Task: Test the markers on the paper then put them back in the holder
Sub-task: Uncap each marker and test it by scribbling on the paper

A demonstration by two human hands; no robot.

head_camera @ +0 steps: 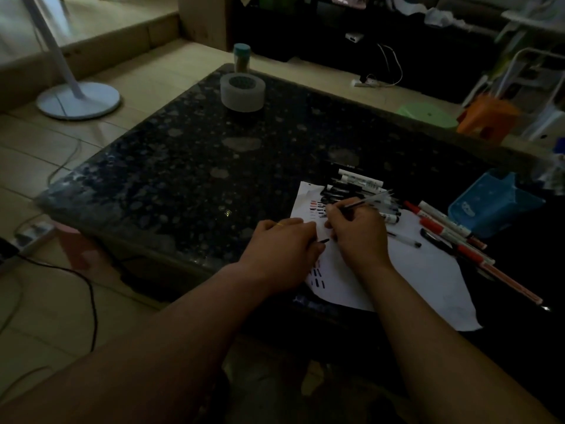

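Dim room — speckled stone table (189, 154), tiled floor (36, 166), fan base (78, 99).

Home, looks like a dim living room: low dark speckled stone table (171, 166) mid-frame on a beige tiled floor (39, 148), white pedestal-fan base (78, 99) at upper left with cardboard boxes (122, 41) behind it. Upper right has a green plastic stool (428, 115), an orange stool (486, 117) and a white tube-frame rack (526, 75); top centre, a white power strip (365, 83) lies on the floor with cables plugged in, in front of a dark low unit (305, 32). Second power strip (33, 232) and a loose black cable (88, 289) on the floor at the left edge, teal-lidded jar (241, 58) on the table's far corner.
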